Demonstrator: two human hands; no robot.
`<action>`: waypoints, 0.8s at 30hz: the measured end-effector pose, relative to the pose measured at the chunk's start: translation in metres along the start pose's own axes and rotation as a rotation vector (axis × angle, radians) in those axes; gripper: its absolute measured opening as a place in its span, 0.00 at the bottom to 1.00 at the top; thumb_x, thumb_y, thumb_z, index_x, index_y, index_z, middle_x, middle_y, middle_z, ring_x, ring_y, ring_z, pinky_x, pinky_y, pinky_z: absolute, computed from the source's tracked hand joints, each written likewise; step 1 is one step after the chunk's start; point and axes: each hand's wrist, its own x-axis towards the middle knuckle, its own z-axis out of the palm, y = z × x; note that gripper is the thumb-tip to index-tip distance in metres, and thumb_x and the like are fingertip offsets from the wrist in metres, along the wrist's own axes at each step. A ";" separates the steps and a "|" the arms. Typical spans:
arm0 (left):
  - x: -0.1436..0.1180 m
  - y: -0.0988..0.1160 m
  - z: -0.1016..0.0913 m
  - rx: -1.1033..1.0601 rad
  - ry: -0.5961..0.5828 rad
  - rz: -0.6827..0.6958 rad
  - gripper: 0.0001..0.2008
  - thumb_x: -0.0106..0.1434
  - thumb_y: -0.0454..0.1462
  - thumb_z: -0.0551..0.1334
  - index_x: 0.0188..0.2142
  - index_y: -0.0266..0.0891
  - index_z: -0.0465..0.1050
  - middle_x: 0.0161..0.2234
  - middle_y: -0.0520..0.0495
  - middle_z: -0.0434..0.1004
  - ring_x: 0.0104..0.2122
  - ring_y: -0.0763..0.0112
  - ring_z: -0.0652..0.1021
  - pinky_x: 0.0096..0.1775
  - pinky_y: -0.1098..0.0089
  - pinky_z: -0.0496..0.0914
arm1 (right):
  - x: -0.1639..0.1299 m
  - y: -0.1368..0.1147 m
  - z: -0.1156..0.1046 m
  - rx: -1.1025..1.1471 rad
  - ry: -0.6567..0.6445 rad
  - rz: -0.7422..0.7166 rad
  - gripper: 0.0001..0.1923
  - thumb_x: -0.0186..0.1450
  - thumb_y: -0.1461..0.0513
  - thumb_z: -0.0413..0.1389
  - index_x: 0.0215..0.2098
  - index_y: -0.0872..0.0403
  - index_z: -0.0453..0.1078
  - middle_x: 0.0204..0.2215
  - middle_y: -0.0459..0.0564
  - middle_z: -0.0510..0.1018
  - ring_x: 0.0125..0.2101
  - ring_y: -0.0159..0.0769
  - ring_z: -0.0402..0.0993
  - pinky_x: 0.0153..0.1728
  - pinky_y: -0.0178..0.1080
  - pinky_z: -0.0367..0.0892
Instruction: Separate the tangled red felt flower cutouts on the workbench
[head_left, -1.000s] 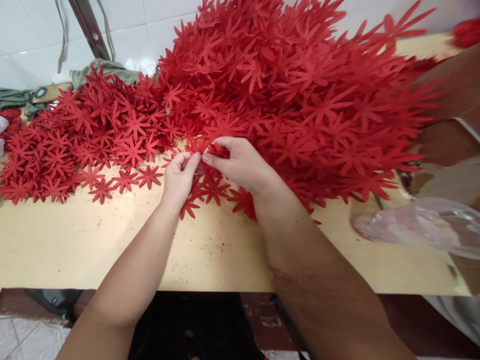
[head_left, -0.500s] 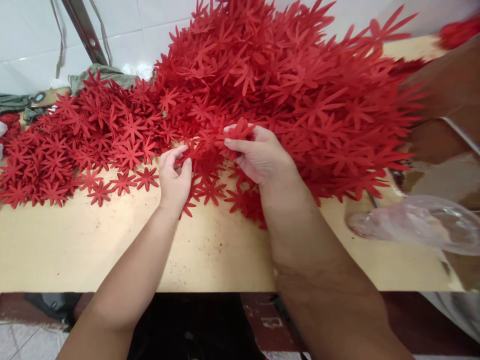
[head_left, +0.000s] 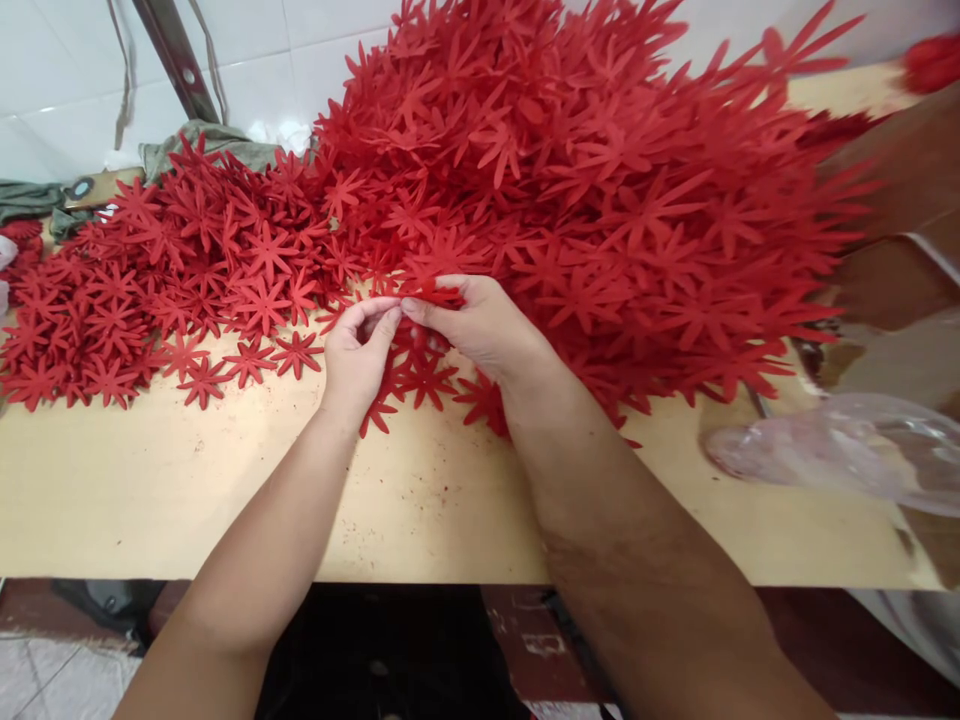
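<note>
Head view: both forearms reach up from the near edge of the worktop (head_left: pixel 187 480) and meet at its middle, at the foot of the big heap of red flower cutouts (head_left: pixel 600 170). The left hand (head_left: pixel 358 355) lies palm down, its thumb and forefinger pinched together against the right hand's fingertips. The right hand (head_left: pixel 480 325) curls inward, fingers (head_left: pixel 420 310) closed on a red cutout (head_left: pixel 435 294) held between the two hands. Loose cutouts (head_left: pixel 424 380) lie on the worktop beneath both hands. A flatter spread of cutouts (head_left: pixel 150 290) covers the left end. A clear plastic bag (head_left: pixel 832 450) sits at the right edge.
</note>
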 end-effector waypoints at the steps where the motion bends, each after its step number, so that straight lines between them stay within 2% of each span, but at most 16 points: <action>1: 0.000 0.000 0.000 -0.010 0.004 -0.013 0.03 0.57 0.36 0.64 0.32 0.40 0.73 0.33 0.50 0.77 0.35 0.76 0.76 0.44 0.70 0.70 | 0.000 0.000 0.000 0.001 -0.010 -0.002 0.09 0.52 0.59 0.65 0.25 0.53 0.70 0.17 0.41 0.69 0.16 0.23 0.58 0.15 0.31 0.56; 4: 0.000 0.003 0.000 -0.018 0.023 -0.019 0.02 0.58 0.35 0.63 0.29 0.39 0.71 0.29 0.52 0.76 0.31 0.77 0.75 0.40 0.72 0.70 | -0.002 -0.001 0.000 0.015 -0.034 0.003 0.11 0.52 0.58 0.65 0.23 0.53 0.68 0.16 0.40 0.68 0.15 0.22 0.55 0.14 0.29 0.54; 8: 0.001 0.006 -0.003 -0.033 0.109 -0.038 0.05 0.60 0.34 0.61 0.27 0.39 0.68 0.25 0.55 0.71 0.27 0.80 0.72 0.36 0.75 0.69 | -0.003 -0.004 -0.006 0.019 -0.101 0.048 0.09 0.51 0.61 0.65 0.25 0.54 0.69 0.17 0.40 0.68 0.18 0.22 0.59 0.19 0.30 0.60; 12: 0.007 0.006 -0.007 -0.063 0.222 -0.090 0.07 0.62 0.33 0.58 0.27 0.39 0.65 0.22 0.56 0.67 0.24 0.81 0.70 0.34 0.76 0.67 | 0.000 -0.002 -0.015 0.048 -0.031 0.085 0.07 0.53 0.65 0.62 0.26 0.54 0.67 0.18 0.41 0.69 0.18 0.24 0.61 0.19 0.30 0.57; 14: 0.008 0.006 -0.007 -0.061 0.226 -0.106 0.06 0.61 0.33 0.59 0.27 0.39 0.65 0.23 0.56 0.68 0.25 0.81 0.70 0.35 0.76 0.68 | 0.003 0.000 -0.018 0.068 0.014 0.083 0.07 0.53 0.68 0.60 0.28 0.54 0.66 0.19 0.40 0.69 0.19 0.24 0.62 0.19 0.30 0.57; 17: 0.009 0.004 -0.006 -0.048 0.184 -0.101 0.04 0.59 0.32 0.61 0.29 0.39 0.66 0.26 0.55 0.71 0.26 0.80 0.72 0.36 0.75 0.69 | 0.005 0.002 -0.017 0.065 0.007 0.068 0.11 0.52 0.71 0.59 0.30 0.53 0.65 0.21 0.40 0.71 0.20 0.25 0.64 0.22 0.32 0.62; 21: 0.008 -0.002 -0.005 0.002 0.140 -0.064 0.02 0.58 0.33 0.62 0.33 0.38 0.70 0.31 0.52 0.74 0.31 0.77 0.74 0.42 0.71 0.69 | 0.004 0.000 -0.015 0.010 0.021 0.016 0.10 0.54 0.68 0.60 0.30 0.52 0.63 0.20 0.41 0.71 0.19 0.27 0.67 0.22 0.33 0.64; 24: 0.008 -0.006 -0.007 0.062 0.164 -0.002 0.05 0.58 0.34 0.63 0.36 0.39 0.72 0.38 0.48 0.75 0.38 0.75 0.75 0.47 0.70 0.68 | 0.004 -0.001 -0.013 -0.025 0.062 -0.004 0.08 0.56 0.66 0.60 0.28 0.52 0.64 0.16 0.40 0.69 0.15 0.26 0.63 0.17 0.32 0.60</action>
